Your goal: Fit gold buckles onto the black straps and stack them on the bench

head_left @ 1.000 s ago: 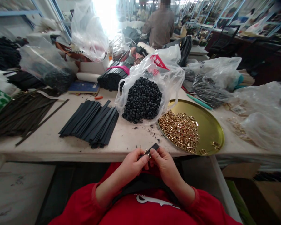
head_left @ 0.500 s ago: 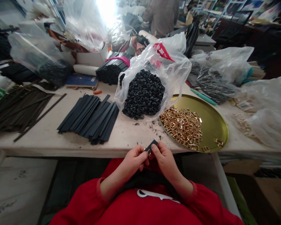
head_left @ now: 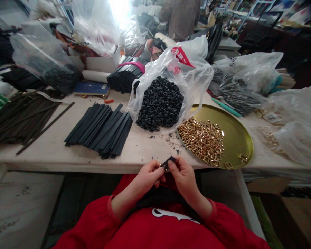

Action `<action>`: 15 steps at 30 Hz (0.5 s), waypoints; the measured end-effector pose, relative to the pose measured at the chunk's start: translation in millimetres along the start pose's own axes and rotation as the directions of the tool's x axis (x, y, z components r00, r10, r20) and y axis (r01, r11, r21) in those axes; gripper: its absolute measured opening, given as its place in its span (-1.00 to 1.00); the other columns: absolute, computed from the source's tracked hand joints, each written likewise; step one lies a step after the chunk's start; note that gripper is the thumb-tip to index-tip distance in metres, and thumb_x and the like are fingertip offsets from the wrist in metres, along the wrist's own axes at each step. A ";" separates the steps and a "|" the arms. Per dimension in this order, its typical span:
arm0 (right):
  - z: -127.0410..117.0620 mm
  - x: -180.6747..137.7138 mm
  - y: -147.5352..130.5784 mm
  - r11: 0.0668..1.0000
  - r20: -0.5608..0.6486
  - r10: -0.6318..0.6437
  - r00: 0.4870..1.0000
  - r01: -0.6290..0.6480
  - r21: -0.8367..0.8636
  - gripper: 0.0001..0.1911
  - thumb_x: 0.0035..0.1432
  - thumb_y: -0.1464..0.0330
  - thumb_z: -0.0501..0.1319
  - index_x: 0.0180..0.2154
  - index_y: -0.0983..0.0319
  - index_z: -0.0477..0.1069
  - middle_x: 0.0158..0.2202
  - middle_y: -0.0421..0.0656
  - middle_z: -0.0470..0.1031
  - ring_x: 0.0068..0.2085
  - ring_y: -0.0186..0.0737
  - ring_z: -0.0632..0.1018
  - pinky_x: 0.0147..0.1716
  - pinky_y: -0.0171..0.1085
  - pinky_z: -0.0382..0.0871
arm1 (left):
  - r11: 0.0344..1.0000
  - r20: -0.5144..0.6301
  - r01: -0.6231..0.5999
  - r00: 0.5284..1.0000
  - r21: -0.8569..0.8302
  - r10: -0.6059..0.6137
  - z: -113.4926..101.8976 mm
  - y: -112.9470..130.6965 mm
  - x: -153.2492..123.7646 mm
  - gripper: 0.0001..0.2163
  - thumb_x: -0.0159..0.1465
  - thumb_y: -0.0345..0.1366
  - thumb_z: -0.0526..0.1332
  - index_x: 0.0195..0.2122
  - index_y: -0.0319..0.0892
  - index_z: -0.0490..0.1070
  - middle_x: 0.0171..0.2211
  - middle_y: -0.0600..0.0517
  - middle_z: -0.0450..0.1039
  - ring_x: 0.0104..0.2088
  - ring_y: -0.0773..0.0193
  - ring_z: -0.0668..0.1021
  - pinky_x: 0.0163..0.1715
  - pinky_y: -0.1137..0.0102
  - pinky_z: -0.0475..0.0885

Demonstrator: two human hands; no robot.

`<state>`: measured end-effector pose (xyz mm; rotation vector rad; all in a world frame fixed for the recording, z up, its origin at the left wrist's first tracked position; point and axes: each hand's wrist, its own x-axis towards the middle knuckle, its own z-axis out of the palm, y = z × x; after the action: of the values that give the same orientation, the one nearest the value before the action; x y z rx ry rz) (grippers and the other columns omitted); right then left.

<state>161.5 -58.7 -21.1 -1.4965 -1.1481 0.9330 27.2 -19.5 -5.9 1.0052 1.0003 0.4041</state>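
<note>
My left hand and my right hand meet just below the table's front edge, both pinched on a black strap with a small gold buckle at its end. The strap runs down into my lap. A stack of flat black straps lies on the white table to the left. A clear plastic bag holds a heap of small black loops. Right of it sits a round gold tray with several gold buckles.
More plastic bags and bundles of black straps crowd the back and sides of the table. A teal pen lies behind the tray. A person in a brown top stands at the far end.
The view has tipped slightly, so the table sits a little higher in the frame. My hands stay together on the strap end, which is folded shorter between the fingers.
</note>
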 end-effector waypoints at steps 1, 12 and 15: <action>-0.9 -1.3 0.4 0.993 -0.007 -0.091 0.996 0.090 -0.079 -0.84 0.12 0.27 0.11 -0.42 0.21 0.31 -0.49 -0.22 0.36 -0.44 -0.29 0.37 -0.42 -0.30 0.23 | 1.000 0.006 -0.013 1.000 0.008 0.013 0.0 -1.3 0.4 -0.79 0.11 -0.17 0.13 -0.48 -0.18 0.17 -0.65 0.18 0.31 -0.73 0.54 0.25 -0.72 0.59 0.08; -1.3 12.5 -6.1 0.995 0.243 0.073 0.967 -0.086 0.042 -0.73 0.06 0.17 0.14 -0.50 0.22 0.22 -0.56 -0.28 0.24 -0.50 -0.34 0.29 -0.49 -0.35 0.21 | 0.972 -0.043 -0.119 0.991 0.200 0.131 -10.8 2.4 -2.4 -0.72 0.14 -0.09 0.15 -0.52 -0.17 0.16 -0.71 0.20 0.27 -0.74 0.50 0.24 -0.75 0.57 0.08; -0.6 30.2 -14.3 0.999 0.340 0.017 0.940 -0.003 -0.040 -0.66 0.15 0.13 0.02 -0.52 0.22 0.24 -0.58 -0.27 0.24 -0.51 -0.34 0.29 -0.51 -0.35 0.18 | 0.978 -0.113 -0.140 0.981 0.152 0.158 -20.1 5.0 6.7 -0.78 0.12 -0.16 0.19 -0.37 -0.18 0.21 -0.63 0.20 0.32 -0.71 0.47 0.32 -0.70 0.56 0.19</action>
<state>166.9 -28.7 -7.2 -1.4056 -1.4131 1.2166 14.5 -2.0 -8.3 1.2009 1.0812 0.5307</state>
